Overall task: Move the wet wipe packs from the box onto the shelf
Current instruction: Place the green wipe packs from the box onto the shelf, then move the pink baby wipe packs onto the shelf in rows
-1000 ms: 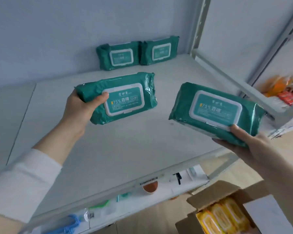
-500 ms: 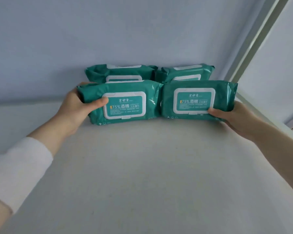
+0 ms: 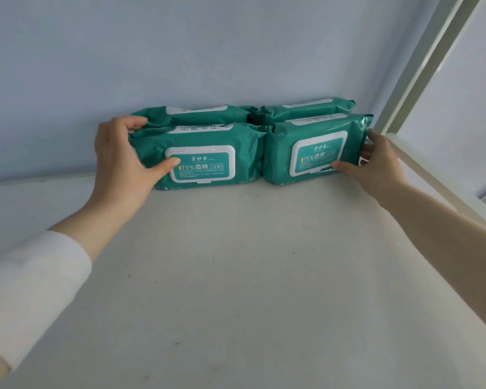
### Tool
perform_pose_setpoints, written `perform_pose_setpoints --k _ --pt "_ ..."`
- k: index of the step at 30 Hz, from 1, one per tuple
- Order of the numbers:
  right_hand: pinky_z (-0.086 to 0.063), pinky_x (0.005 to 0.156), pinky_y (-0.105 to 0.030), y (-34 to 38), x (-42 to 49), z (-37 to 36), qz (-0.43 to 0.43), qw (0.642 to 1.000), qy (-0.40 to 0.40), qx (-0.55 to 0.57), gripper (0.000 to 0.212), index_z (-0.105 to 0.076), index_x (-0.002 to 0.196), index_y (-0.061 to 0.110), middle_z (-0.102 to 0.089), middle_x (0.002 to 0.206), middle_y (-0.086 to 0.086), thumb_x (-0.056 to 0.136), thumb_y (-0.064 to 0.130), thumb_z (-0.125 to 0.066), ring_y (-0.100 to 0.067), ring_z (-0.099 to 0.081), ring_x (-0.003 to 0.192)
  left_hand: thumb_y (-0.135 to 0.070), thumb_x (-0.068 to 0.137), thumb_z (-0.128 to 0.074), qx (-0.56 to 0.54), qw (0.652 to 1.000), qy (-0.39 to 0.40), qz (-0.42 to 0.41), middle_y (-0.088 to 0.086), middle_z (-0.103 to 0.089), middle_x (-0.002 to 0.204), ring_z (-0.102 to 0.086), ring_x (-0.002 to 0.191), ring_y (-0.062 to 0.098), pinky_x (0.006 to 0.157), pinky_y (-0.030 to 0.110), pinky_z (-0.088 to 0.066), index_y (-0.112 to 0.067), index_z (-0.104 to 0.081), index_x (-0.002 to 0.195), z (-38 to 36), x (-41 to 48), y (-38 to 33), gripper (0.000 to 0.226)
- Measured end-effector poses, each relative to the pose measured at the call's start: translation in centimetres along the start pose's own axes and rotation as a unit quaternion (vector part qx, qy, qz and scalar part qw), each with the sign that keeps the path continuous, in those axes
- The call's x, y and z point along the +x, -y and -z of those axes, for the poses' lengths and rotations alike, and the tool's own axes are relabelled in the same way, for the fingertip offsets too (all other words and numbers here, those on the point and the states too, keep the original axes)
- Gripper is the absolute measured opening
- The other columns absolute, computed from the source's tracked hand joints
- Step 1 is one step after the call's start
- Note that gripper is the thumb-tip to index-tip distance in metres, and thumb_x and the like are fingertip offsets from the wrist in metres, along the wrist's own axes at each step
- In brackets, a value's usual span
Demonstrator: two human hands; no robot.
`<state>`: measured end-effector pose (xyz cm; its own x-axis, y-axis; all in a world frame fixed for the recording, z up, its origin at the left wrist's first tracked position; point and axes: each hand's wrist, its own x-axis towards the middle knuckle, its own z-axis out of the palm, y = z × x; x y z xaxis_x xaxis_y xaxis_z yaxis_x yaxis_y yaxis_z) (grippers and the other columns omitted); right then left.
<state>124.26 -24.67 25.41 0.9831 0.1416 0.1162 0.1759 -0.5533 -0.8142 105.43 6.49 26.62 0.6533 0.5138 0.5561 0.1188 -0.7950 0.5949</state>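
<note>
Several green wet wipe packs with white lids stand on edge at the back of the white shelf (image 3: 236,276), in two rows against the wall. My left hand (image 3: 124,161) grips the front left pack (image 3: 208,155) by its left end, thumb on the lid. The front right pack (image 3: 312,153) rests on the shelf under my right hand (image 3: 376,164), which holds its right end. Behind them stand the rear left pack (image 3: 197,115) and the rear right pack (image 3: 306,108), mostly hidden. The box is out of view.
A pale blue wall (image 3: 180,51) closes the back of the shelf. A white metal upright (image 3: 421,66) and a side rail (image 3: 432,175) bound the shelf on the right. Bare shelf surface stretches in front of the packs.
Both hands carried a pack each from mid-air to the back of the shelf and set them down in front of the two rear packs. The view moved closer; the box left the frame.
</note>
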Motion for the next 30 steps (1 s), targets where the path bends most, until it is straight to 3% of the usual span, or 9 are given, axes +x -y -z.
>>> perform_pose_setpoints --k 3,8,14,16,20,26,30 --pt "-0.023 0.116 -0.042 1.9 -2.4 -0.2 -0.009 0.996 -0.012 -0.084 0.104 -0.006 0.15 0.011 -0.024 0.155 -0.007 0.075 0.031 -0.076 -0.025 -0.022 0.142 -0.021 0.071 -0.078 0.094 0.995 0.018 -0.043 0.023 -0.034 0.139 -0.03 0.131 0.037 0.109 0.037 -0.022 -0.002 -0.034 0.137 0.8 -0.4 -1.5 0.081" --pt "-0.004 0.12 -0.04 5.3 -9.5 0.3 0.025 0.965 0.006 -0.26 0.093 0.001 0.149 0.004 -0.005 0.157 -0.017 0.087 0.036 -0.061 -0.031 0.0 0.146 -0.028 0.08 -0.069 0.23 0.956 0.098 -0.151 0.023 -0.01 0.154 -0.009 0.143 0.037 0.115 0.048 -0.006 -0.005 -0.022 0.144 3.6 -2.7 -5.1 0.083" --pt "-0.006 0.119 -0.045 7.4 -21.0 3.1 0.068 0.89 0.035 -0.45 0.075 -0.005 0.15 0.013 -0.002 0.158 -0.016 0.094 0.038 -0.048 -0.034 0.003 0.145 -0.038 0.09 -0.052 0.352 0.868 0.254 -0.241 0.013 -0.006 0.157 -0.001 0.145 0.027 0.116 0.046 -0.003 -0.008 -0.021 0.145 6.8 -8.8 -10.5 0.069" --pt "-0.009 0.119 -0.046 7.2 -25.1 4.9 0.076 0.863 0.055 -0.497 0.07 -0.007 0.15 0.013 -0.007 0.157 -0.014 0.095 0.037 -0.045 -0.033 -0.001 0.146 -0.038 0.092 -0.049 0.355 0.854 0.297 -0.238 0.013 -0.002 0.157 0.002 0.145 0.027 0.116 0.047 -0.002 -0.008 -0.024 0.144 7.8 -11.4 -13.0 0.064" --pt "-0.011 0.117 -0.047 5.3 -32.1 10.4 0.054 0.832 0.057 -0.549 0.067 -0.01 0.15 0.014 -0.011 0.156 -0.013 0.096 0.036 -0.043 -0.032 -0.004 0.145 -0.034 0.094 -0.045 0.324 0.86 0.329 -0.219 0.014 -0.002 0.157 0.003 0.145 0.029 0.116 0.05 -0.003 -0.007 -0.026 0.143 8.6 -16.5 -19.0 0.059" --pt "-0.014 0.117 -0.048 -0.5 -42.8 20.4 0.016 0.837 0.043 -0.546 0.065 -0.014 0.149 0.013 -0.016 0.155 -0.014 0.095 0.034 -0.045 -0.032 -0.009 0.144 -0.024 0.094 -0.042 0.23 0.845 0.323 -0.358 0.01 -0.01 0.157 -0.004 0.145 0.025 0.116 0.048 -0.002 -0.01 -0.029 0.143 7.0 -27.3 -29.7 0.053" --pt "-0.015 0.116 -0.048 -7.3 -51.2 26.9 -0.053 0.835 0.05 -0.545 0.065 -0.016 0.148 0.012 -0.017 0.154 -0.015 0.094 0.029 -0.047 -0.034 -0.01 0.144 -0.03 0.094 -0.043 0.183 0.833 0.375 -0.363 0.008 -0.01 0.157 -0.003 0.146 0.023 0.116 0.049 -0.001 -0.012 -0.026 0.144 4.8 -36.9 -35.8 0.056"
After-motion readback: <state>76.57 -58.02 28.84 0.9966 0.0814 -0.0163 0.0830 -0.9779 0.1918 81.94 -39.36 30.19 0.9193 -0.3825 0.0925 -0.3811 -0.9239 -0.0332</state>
